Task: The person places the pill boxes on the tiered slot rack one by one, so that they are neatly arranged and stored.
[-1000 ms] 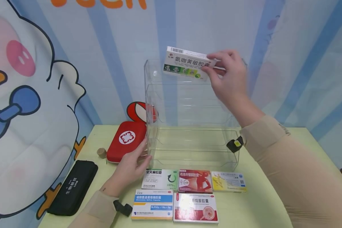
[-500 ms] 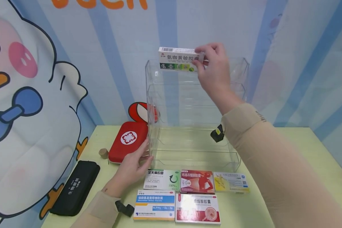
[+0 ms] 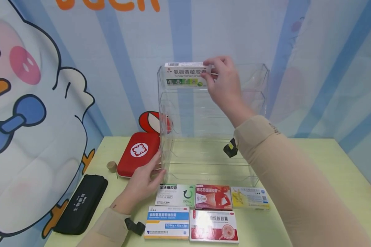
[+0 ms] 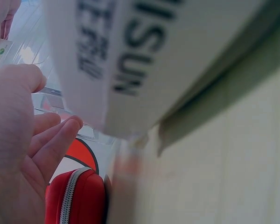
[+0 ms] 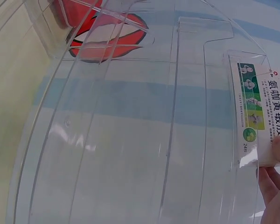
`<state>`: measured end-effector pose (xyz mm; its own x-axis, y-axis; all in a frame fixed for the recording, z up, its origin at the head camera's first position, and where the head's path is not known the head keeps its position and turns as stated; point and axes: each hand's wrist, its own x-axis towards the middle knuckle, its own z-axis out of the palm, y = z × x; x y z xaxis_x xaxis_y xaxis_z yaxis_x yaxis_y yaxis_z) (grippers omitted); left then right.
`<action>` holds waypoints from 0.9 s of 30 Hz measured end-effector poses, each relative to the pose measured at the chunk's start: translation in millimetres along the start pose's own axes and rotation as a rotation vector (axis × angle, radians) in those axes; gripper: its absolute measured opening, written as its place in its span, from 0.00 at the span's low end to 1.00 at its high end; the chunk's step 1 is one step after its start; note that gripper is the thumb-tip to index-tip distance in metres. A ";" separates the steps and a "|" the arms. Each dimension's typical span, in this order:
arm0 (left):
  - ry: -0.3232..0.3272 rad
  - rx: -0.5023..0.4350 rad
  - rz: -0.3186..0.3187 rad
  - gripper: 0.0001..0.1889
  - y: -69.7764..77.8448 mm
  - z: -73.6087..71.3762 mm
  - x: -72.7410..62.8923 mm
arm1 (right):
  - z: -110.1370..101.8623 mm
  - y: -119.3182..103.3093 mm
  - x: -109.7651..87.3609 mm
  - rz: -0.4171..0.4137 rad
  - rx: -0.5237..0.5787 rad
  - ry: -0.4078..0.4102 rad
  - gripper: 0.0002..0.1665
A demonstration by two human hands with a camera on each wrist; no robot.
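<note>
Right hand (image 3: 224,82): pinching white box (image 3: 185,73), upper centre.
Left hand (image 3: 143,181): relaxed, touching clear rack (image 3: 211,164), lower centre.
White box: within top tier (image 3: 251,80).

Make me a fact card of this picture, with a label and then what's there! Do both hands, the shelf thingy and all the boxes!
Right hand: pinches the right end of a white box with a green strip
That box's place: left end of the clear rack's top tier
Left hand: at the rack's lower left side
Back row on table: green-and-white box, red box, yellow-and-white box
Front row: blue-and-white box, red-and-white box
</note>
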<state>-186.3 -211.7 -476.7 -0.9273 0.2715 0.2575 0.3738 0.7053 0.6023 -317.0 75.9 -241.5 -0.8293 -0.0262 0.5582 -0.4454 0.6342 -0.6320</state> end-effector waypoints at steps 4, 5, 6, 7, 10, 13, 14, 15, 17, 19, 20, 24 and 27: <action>0.000 -0.003 0.003 0.50 1.1 -0.2 -0.7 | 1.7 0.6 -2.6 -0.006 -0.002 0.011 0.19; 0.000 -0.004 0.005 0.50 1.5 -0.4 -1.0 | 1.8 1.1 -3.3 -0.006 -0.001 0.015 0.19; 0.000 -0.004 0.006 0.50 1.6 -0.4 -1.1 | 1.5 1.3 -4.2 -0.005 -0.003 0.019 0.20; 0.001 -0.004 0.006 0.50 1.6 -0.4 -1.2 | 1.2 1.7 -5.1 -0.004 -0.002 0.022 0.20; 0.000 0.000 0.004 0.50 1.8 -0.3 -1.5 | -0.3 5.2 -9.3 -0.023 0.015 0.038 0.22; -0.001 0.002 0.005 0.50 1.7 -0.1 -1.7 | -2.9 12.0 -16.1 -0.057 0.017 0.055 0.26; -0.002 0.005 0.005 0.50 1.8 -0.1 -1.9 | -3.7 15.5 -18.9 -0.075 0.029 0.066 0.26; -0.002 0.007 0.006 0.50 1.9 -0.1 -2.1 | -4.7 18.9 -21.8 -0.091 0.036 0.076 0.27; -0.002 0.009 0.007 0.50 2.2 0.2 -2.6 | -7.4 26.3 -28.9 -0.128 0.058 0.098 0.27; -0.001 0.017 0.010 0.50 2.8 0.2 -2.9 | -10.5 33.5 -37.1 -0.169 0.076 0.119 0.27; -0.001 0.017 0.010 0.50 3.1 0.1 -2.9 | -12.6 36.2 -41.7 -0.189 0.081 0.125 0.27; 0.001 0.022 0.014 0.50 3.0 -0.6 -2.7 | -21.6 45.1 -62.3 -0.257 0.040 0.111 0.29; 0.004 0.023 0.016 0.50 1.7 -1.0 -3.2 | -25.9 49.2 -79.4 -0.307 0.014 0.086 0.31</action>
<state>-182.6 -212.0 -475.7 -0.9212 0.2805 0.2695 0.3878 0.7160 0.5805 -264.4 129.2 -303.0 -0.6239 -0.1492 0.7671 -0.6757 0.5962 -0.4336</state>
